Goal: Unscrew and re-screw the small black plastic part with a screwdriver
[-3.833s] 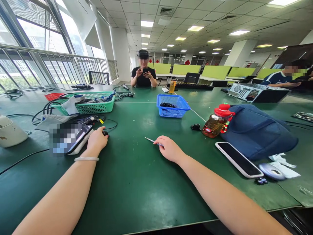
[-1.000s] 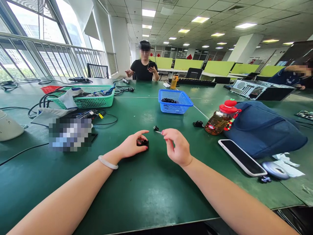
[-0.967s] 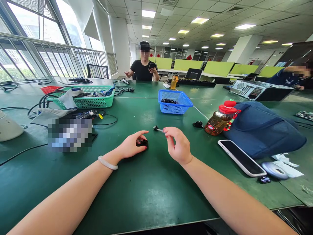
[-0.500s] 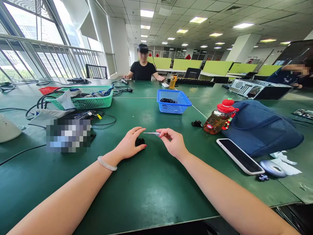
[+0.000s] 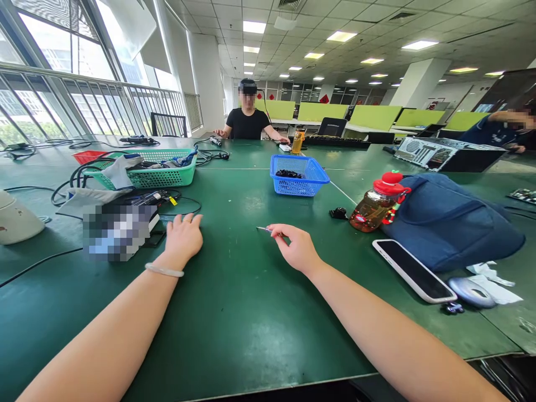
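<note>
My left hand [image 5: 183, 238] lies palm down on the green table [image 5: 234, 312], fingers curled, right beside a blurred device [image 5: 119, 231]. The small black part it covered a moment ago does not show; it seems to be under the fingers. My right hand [image 5: 295, 245] is closed in a pinch on a thin metal tool [image 5: 264, 229], whose tip points left just above the table. The two hands are well apart.
A blue basket [image 5: 298, 176] and a green basket [image 5: 146, 170] stand further back. To the right are a red-lidded bottle [image 5: 376, 206], a small black piece [image 5: 338, 213], a phone [image 5: 408, 271] and a blue bag [image 5: 452, 220]. A person [image 5: 249, 117] sits across the table.
My left hand slid left from the table's middle to the blurred device, and the black part is gone from its old spot. My right hand has lowered slightly with the tool.
</note>
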Demonstrator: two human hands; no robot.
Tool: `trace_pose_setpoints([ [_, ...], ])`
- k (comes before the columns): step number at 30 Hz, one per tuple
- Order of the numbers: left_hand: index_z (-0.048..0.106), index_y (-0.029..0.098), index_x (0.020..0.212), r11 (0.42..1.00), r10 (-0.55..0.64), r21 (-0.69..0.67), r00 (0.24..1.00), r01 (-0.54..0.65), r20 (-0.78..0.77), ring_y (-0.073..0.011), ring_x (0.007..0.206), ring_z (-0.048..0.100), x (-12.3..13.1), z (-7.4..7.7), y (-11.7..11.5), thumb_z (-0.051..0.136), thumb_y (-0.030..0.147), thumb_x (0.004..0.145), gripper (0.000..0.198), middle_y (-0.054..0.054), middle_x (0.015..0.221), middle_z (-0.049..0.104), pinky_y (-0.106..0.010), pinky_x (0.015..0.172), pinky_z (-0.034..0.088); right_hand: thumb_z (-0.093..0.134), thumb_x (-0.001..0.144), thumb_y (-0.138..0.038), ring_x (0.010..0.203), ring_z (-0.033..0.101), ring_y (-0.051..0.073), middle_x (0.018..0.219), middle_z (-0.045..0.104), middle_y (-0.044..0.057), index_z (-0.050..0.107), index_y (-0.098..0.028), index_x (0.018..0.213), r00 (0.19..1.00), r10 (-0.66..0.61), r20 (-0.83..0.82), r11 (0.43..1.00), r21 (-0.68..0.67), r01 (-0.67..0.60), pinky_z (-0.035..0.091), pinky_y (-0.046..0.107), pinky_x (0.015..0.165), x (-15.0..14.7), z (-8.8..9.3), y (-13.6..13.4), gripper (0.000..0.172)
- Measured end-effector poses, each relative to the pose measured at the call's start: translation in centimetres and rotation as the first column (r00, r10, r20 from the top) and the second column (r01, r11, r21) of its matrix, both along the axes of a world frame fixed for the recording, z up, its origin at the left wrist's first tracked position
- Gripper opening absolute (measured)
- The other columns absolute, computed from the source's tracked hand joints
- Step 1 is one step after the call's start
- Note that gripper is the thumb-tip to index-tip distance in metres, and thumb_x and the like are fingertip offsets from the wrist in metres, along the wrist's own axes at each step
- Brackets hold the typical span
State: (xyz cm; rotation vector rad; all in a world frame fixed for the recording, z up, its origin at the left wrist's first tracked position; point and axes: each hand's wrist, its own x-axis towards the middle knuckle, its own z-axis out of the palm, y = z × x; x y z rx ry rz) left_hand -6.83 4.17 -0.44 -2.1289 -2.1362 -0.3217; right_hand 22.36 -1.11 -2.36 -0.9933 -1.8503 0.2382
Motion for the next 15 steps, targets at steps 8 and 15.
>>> trace_pose_setpoints([
  [8, 0.033, 0.017, 0.143, 0.957, 0.270, -0.130, 0.960, -0.259, 0.079, -0.0421, 0.122, 0.045, -3.6, 0.4, 1.1, 0.028, 0.033, 0.087, 0.059, -0.023, 0.133, 0.048, -0.055, 0.097, 0.040, 0.046, 0.086, -0.017, 0.095, 0.064, 0.010, 0.103, 0.065, 0.002, 0.062, -0.015, 0.084, 1.000, -0.012, 0.017, 1.000, 0.011, 0.012, 0.054, 0.024, 0.085, 0.2, 0.0, 0.1, 0.017],
  [15, 0.052, 0.011, 0.128, 0.905, 0.342, -0.262, 0.939, -0.336, -0.023, -0.0400, 0.110, 0.057, -2.8, 3.1, 0.1, 0.034, 0.012, 0.078, 0.053, -0.026, 0.121, 0.058, -0.049, 0.082, 0.049, 0.046, 0.086, -0.016, 0.095, 0.064, 0.011, 0.101, 0.065, 0.001, 0.063, -0.016, 0.084, 1.000, -0.009, 0.028, 0.999, 0.034, 0.008, 0.054, 0.025, 0.086, 0.4, -0.1, 0.4, 0.017],
])
